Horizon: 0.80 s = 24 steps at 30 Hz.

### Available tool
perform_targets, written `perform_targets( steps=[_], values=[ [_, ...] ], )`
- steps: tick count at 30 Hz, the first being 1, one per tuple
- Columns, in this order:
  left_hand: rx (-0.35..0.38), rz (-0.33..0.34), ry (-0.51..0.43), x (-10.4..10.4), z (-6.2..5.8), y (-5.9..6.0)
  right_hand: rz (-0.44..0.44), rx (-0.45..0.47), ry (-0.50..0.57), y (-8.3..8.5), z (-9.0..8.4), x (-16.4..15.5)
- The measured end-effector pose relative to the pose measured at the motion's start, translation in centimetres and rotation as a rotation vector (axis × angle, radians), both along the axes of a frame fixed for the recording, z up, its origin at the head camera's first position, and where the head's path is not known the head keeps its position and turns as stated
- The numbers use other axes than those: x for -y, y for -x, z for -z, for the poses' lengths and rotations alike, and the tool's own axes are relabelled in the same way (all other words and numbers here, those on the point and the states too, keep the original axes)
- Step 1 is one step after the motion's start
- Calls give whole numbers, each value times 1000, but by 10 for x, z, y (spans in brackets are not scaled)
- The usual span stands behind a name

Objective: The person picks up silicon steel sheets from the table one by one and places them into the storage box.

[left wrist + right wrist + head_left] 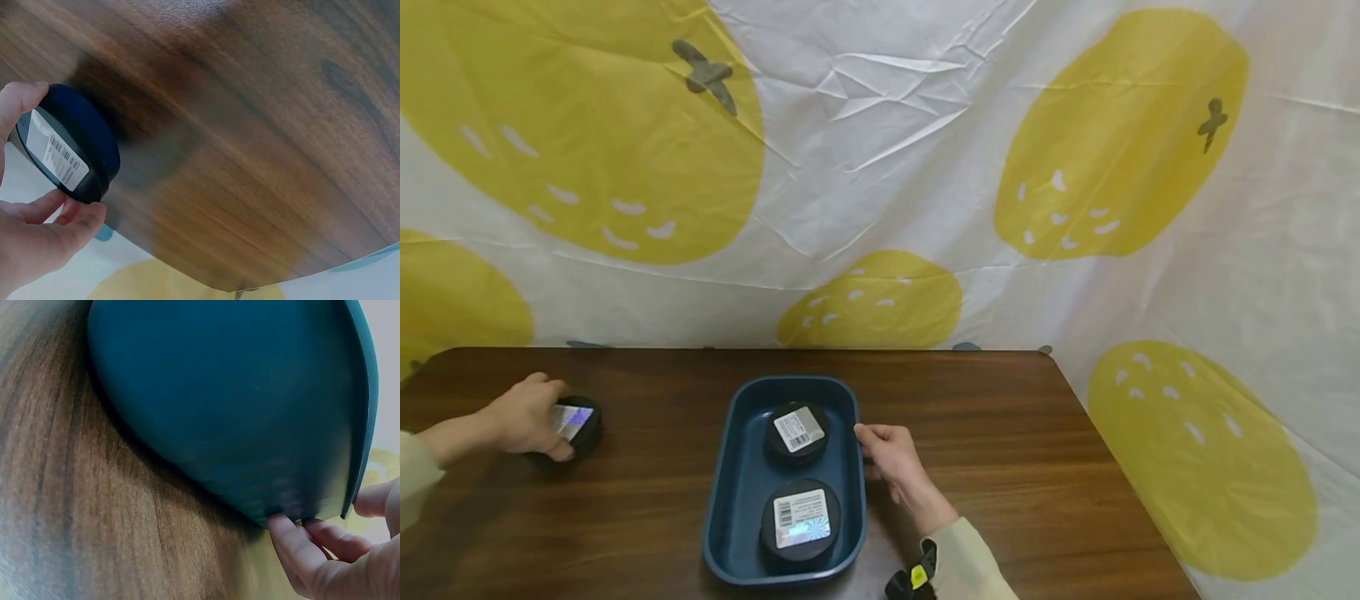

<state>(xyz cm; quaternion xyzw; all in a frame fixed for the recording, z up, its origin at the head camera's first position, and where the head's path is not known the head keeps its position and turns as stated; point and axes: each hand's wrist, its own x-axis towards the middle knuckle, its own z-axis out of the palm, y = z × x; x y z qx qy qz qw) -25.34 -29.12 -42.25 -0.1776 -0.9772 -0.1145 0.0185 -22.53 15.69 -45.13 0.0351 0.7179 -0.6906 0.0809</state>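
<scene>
On the left side of the table, my left hand (529,417) grips a round black container (589,427) with a barcoded label on its top. In the left wrist view, thumb and fingers hold this container (84,140) by opposite sides of its edge. My right hand (897,463) pinches the right rim of a blue rectangular tray (736,492), thumb at the rim and fingers against the outer wall, as the right wrist view shows. Two more round black containers stand in the tray, a far one (799,429) and a near one (803,523), both with white labels.
The tray stands near the middle of a dark brown wooden table (1015,475) with rounded far corners. Behind the table's far edge hangs a white cloth (880,200) printed with large yellow fruit. A black band with a yellow piece (917,575) sits at the right sleeve.
</scene>
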Motion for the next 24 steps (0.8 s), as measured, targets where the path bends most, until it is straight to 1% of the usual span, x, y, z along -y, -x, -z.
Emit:
perform_targets(
  steps=[13, 18, 24],
  values=[
    [-1, 20, 12, -1, -16, 0, -3, 4, -13, 2, 3, 0],
    [-4, 20, 17, -3, -23, 0, -5, 2, -5, 1, 1, 1],
    [-3, 22, 21, -5, -27, 1, -14, -2, 9, 0, 0, 2]
  ],
)
